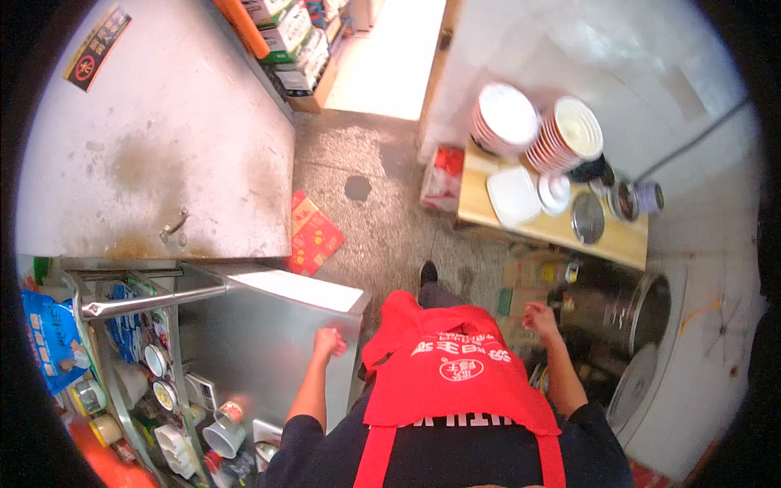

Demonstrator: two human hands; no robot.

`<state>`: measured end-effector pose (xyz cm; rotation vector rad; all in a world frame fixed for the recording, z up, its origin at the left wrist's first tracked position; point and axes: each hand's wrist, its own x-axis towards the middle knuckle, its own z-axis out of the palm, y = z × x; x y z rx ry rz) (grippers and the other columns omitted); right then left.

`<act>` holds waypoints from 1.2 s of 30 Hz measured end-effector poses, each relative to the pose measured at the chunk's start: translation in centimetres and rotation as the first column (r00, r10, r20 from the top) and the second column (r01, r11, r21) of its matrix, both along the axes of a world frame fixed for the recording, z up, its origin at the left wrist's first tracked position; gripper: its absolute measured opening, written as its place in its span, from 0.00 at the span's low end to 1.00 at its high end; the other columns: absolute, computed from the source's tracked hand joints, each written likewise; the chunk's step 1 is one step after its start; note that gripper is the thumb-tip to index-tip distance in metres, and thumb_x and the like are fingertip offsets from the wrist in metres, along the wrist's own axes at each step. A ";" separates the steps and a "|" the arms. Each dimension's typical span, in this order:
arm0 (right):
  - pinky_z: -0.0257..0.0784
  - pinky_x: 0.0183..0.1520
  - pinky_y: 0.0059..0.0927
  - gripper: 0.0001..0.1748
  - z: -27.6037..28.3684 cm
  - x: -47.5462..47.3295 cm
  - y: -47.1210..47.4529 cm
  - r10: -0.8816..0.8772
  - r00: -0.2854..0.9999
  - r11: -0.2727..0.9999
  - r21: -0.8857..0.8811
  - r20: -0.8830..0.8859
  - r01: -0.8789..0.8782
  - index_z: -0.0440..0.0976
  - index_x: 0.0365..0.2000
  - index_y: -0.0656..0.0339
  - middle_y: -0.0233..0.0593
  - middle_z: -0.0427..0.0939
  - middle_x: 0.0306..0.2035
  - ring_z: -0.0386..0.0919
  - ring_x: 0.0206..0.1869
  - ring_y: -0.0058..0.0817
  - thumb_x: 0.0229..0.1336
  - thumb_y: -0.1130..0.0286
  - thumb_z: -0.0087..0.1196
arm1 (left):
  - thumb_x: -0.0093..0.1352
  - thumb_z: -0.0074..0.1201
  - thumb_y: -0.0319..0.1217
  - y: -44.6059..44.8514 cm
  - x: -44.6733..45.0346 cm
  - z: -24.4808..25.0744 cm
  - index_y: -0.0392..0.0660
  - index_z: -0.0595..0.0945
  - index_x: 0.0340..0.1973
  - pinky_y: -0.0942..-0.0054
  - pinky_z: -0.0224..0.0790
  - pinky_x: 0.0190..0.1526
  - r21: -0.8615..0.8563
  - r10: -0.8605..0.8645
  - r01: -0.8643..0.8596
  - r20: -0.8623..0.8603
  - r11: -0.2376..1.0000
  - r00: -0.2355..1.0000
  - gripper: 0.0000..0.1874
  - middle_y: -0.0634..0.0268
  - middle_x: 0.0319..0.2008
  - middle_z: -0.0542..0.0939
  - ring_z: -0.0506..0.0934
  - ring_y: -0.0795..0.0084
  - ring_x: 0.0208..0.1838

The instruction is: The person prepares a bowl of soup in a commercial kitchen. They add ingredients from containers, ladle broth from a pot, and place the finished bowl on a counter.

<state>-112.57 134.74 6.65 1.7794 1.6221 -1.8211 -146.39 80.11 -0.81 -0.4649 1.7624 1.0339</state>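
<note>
My left hand (330,343) hangs over the stainless steel counter (268,341), fingers curled in and blurred, with nothing seen in them. On the other side, my right hand (542,319) is held out from my body, its fingers loosely bent and holding nothing visible. Between the two hands is the red apron (451,390) on my front, bearing white writing. One dark shoe (429,273) shows on the floor below. Cardboard boxes (525,274) lie beneath and beyond my right hand, under the wooden table (622,249).
Stacked paper tubs (505,116), a white lid (514,194) and a round metal lid (587,218) sit on the table. A large metal pot (650,314) stands at right. Flattened red cardboard (314,235) lies near the white wall panel (183,122). A metal shelf rack (152,301) holds containers. A bright doorway (384,61) is ahead.
</note>
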 end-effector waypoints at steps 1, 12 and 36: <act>0.76 0.27 0.31 0.14 -0.7 -4.0 2.4 0.023 0.998 0.999 0.046 0.050 -0.025 0.76 0.52 0.61 0.33 0.80 0.30 0.80 0.25 0.25 0.72 0.65 0.55 | 0.79 0.40 0.36 0.6 -1.2 -1.0 0.37 0.78 0.34 0.62 0.74 0.16 -0.034 -0.005 0.006 0.044 0.999 0.999 0.17 0.49 0.21 0.83 0.81 0.59 0.17; 0.77 0.32 0.28 0.18 -3.0 -52.8 7.4 0.516 0.760 0.850 0.124 -0.395 -0.512 0.77 0.53 0.65 0.33 0.81 0.34 0.79 0.29 0.21 0.68 0.67 0.57 | 0.72 0.52 0.40 4.4 -7.4 -0.3 0.37 0.80 0.48 0.48 0.80 0.36 -0.384 -0.392 0.364 0.007 0.849 0.920 0.18 0.48 0.30 0.85 0.85 0.50 0.28; 0.79 0.34 0.29 0.21 1.4 -128.6 41.9 0.221 0.877 0.970 -0.002 -0.427 -0.245 0.76 0.56 0.67 0.38 0.82 0.35 0.80 0.29 0.24 0.68 0.67 0.52 | 0.77 0.51 0.38 42.5 -98.2 4.6 0.44 0.76 0.51 0.56 0.83 0.31 -0.134 0.097 -0.104 -0.057 0.986 0.994 0.13 0.55 0.40 0.84 0.85 0.59 0.38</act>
